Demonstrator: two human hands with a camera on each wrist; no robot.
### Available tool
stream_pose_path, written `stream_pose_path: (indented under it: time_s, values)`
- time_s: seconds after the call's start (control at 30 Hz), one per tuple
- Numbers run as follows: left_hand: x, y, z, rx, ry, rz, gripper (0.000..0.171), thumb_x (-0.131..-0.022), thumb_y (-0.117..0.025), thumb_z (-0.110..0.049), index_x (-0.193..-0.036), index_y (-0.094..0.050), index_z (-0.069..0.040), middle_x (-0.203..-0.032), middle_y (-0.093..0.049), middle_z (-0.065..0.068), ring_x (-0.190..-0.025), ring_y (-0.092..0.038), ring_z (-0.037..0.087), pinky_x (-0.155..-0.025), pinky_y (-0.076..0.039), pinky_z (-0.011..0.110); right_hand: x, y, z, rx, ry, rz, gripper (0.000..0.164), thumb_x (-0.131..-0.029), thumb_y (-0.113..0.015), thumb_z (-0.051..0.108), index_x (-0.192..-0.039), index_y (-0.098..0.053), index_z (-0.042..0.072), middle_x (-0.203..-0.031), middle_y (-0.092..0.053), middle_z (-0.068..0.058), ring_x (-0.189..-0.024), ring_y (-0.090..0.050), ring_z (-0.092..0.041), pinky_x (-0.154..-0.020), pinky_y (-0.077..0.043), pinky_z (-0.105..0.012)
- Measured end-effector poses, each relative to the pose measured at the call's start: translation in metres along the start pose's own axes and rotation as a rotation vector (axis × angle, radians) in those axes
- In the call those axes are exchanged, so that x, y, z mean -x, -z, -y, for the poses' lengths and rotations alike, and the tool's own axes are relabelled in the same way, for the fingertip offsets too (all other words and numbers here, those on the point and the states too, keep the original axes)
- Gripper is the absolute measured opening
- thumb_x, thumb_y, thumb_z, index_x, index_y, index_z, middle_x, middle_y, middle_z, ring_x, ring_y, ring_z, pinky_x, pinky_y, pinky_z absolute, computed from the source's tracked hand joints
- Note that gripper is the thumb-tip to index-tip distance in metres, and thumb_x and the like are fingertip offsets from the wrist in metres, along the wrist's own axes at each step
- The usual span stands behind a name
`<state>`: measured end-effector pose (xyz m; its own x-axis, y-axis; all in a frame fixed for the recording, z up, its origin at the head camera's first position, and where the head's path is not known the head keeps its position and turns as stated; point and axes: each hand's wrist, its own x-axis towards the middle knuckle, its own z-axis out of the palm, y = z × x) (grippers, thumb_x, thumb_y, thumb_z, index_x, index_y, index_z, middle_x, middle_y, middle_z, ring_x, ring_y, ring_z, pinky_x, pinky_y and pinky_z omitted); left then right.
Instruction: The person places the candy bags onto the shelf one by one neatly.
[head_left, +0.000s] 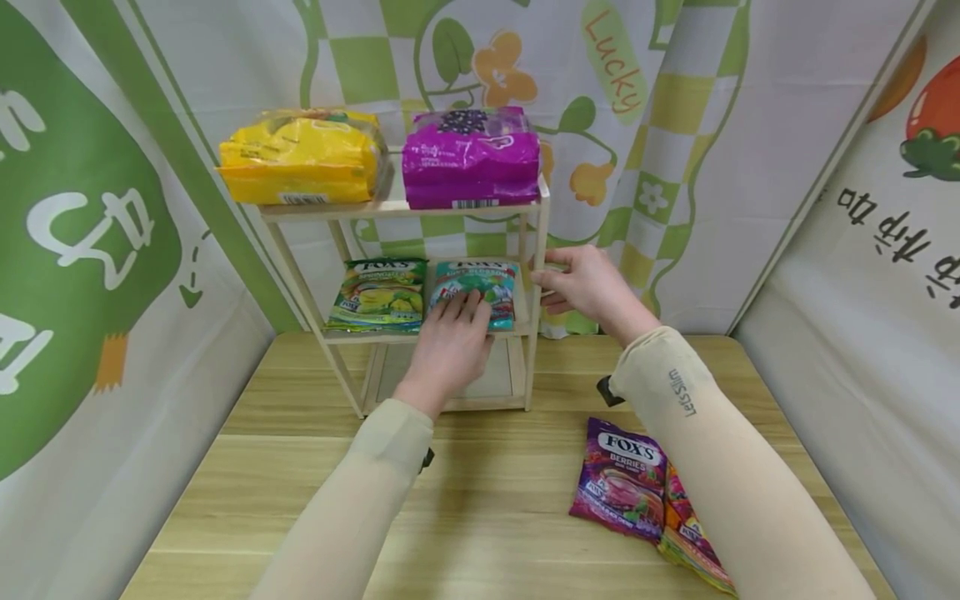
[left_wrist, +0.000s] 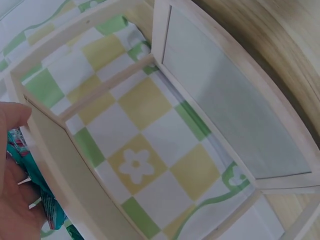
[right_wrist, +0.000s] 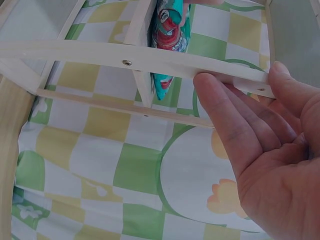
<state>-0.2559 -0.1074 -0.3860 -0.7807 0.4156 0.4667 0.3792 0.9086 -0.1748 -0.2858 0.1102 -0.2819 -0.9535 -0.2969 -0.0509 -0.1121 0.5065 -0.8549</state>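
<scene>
A small three-tier wooden rack (head_left: 297, 283) stands at the back of the table. On its middle shelf, a teal Fox's candy bag (head_left: 504, 293) lies beside a green Fox's candy bag (head_left: 382, 300). My left hand (head_left: 452, 340) rests on the front of the teal bag with its fingers laid over it; in the left wrist view the thumb is right at the shelf edge. At the rack's right front post, my right hand (head_left: 588, 287) pinches the wood between thumb and fingers, as the right wrist view shows of the post (right_wrist: 165, 62).
On the top shelf sit a yellow candy bag (head_left: 300, 162) and a purple candy bag (head_left: 468, 167). A Fox's Berries bag (head_left: 622, 479) lies on the wooden table (head_left: 480, 508) at right, beside another colourful bag (head_left: 686, 533) partly behind my right sleeve. Printed curtains enclose the table.
</scene>
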Motion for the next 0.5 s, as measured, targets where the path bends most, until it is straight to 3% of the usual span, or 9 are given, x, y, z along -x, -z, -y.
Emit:
stream_pose_path:
  time_s: [0.27,0.5]
  values:
    - [0.000,-0.002,0.001,-0.009,0.003,0.012,0.047,-0.098,-0.067,-0.035,-0.133,-0.056,-0.005,-0.147,-0.056,0.016,-0.136,-0.053,0.035,-0.113,-0.043,0.052,0.000,0.000,-0.001,0.008,0.006,-0.002,0.058,-0.104,-0.062,0.026,-0.155,-0.042,0.006,-0.139,-0.062,-0.020,-0.104,-0.074,-0.032,-0.079,-0.063,-0.035]
    - [0.009,-0.004,0.000,-0.037,-0.030,-0.120,0.031,-0.097,-0.066,-0.026,-0.120,-0.063,-0.004,-0.139,-0.063,0.017,-0.134,-0.054,0.038,-0.113,-0.043,0.051,-0.001,0.000,-0.001,0.028,0.007,-0.002,0.059,-0.104,-0.062,0.027,-0.155,-0.042,0.007,-0.138,-0.063,-0.020,-0.104,-0.074,-0.031,-0.079,-0.063,-0.034]
